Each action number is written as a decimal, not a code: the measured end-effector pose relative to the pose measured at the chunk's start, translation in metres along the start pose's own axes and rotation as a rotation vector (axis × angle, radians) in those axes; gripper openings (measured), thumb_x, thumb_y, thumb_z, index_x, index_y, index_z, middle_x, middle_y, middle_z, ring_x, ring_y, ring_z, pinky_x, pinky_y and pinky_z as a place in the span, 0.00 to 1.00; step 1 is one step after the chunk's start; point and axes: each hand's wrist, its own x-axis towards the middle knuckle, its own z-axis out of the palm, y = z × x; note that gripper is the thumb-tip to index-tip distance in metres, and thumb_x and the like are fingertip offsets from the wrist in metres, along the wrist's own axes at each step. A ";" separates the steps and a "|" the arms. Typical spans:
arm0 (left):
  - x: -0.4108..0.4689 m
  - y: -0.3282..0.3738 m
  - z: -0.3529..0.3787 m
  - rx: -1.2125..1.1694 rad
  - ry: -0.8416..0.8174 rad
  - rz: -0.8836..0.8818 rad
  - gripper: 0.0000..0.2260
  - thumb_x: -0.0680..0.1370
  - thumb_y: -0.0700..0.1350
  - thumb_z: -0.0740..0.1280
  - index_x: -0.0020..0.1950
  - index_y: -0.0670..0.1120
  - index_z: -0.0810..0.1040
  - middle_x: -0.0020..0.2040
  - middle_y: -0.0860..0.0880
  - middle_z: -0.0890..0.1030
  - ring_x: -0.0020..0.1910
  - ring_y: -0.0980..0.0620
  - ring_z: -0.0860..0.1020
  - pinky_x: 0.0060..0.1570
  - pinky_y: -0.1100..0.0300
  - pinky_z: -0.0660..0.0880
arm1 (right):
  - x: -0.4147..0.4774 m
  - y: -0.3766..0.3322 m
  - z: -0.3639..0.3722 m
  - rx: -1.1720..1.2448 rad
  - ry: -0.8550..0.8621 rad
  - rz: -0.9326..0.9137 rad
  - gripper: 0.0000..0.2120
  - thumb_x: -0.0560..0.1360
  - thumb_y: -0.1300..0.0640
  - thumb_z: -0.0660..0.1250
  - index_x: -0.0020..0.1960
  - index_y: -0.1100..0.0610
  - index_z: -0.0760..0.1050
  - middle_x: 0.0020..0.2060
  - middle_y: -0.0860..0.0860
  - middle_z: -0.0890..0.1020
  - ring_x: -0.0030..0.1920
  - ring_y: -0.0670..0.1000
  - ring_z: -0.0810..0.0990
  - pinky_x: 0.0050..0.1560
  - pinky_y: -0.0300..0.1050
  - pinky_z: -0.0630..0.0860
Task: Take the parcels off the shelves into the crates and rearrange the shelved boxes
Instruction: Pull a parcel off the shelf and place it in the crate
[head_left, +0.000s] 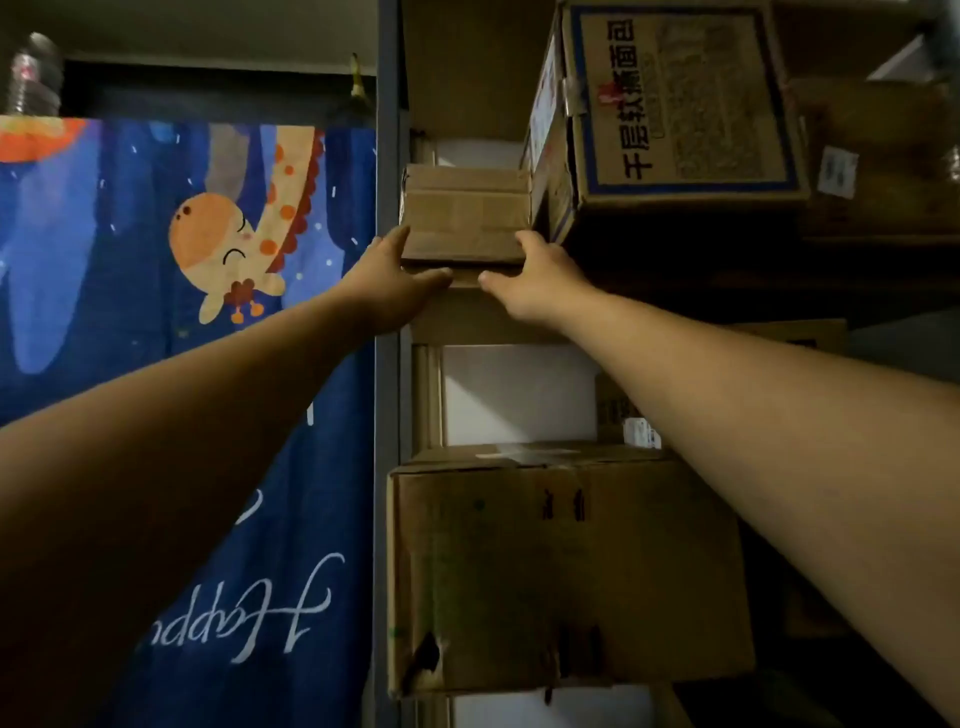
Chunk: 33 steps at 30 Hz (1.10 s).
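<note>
Nearest, a large carton (561, 571) sits on a lower shelf between 2 outstretched forearms. Above it, the small box (465, 218) rests at the shelf's left end, against the grey upright (387, 156). The left hand (387, 283) lies flat on its left side, fingers straight, thumb spread beneath. The right hand (530, 275) curls round its right corner. A printed box (685, 104) stands just right; a giraffe curtain (182, 260) hangs left.

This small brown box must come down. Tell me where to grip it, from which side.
Come from the front; clasp the small brown box by its lower front corners, thumbs beneath: the printed carton crowds its right side, the shelf post its left.
</note>
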 end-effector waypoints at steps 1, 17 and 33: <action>0.002 0.001 0.002 -0.016 0.006 0.010 0.29 0.77 0.50 0.65 0.75 0.53 0.56 0.70 0.44 0.65 0.66 0.45 0.68 0.56 0.56 0.66 | 0.002 -0.001 0.002 -0.004 -0.010 -0.005 0.34 0.78 0.47 0.63 0.77 0.51 0.50 0.74 0.55 0.58 0.71 0.57 0.63 0.63 0.47 0.67; 0.017 -0.006 0.001 -0.310 0.099 -0.013 0.29 0.77 0.45 0.65 0.75 0.49 0.57 0.66 0.48 0.71 0.52 0.56 0.74 0.43 0.64 0.73 | 0.011 -0.008 0.007 0.195 0.091 0.017 0.38 0.78 0.52 0.64 0.78 0.49 0.42 0.76 0.55 0.49 0.74 0.56 0.56 0.69 0.47 0.62; -0.031 0.018 -0.022 -0.404 0.223 -0.036 0.26 0.76 0.51 0.67 0.70 0.49 0.63 0.66 0.45 0.69 0.60 0.48 0.74 0.49 0.59 0.75 | -0.053 -0.047 -0.032 0.240 0.264 0.100 0.31 0.78 0.50 0.63 0.76 0.51 0.52 0.73 0.55 0.59 0.71 0.56 0.63 0.65 0.49 0.67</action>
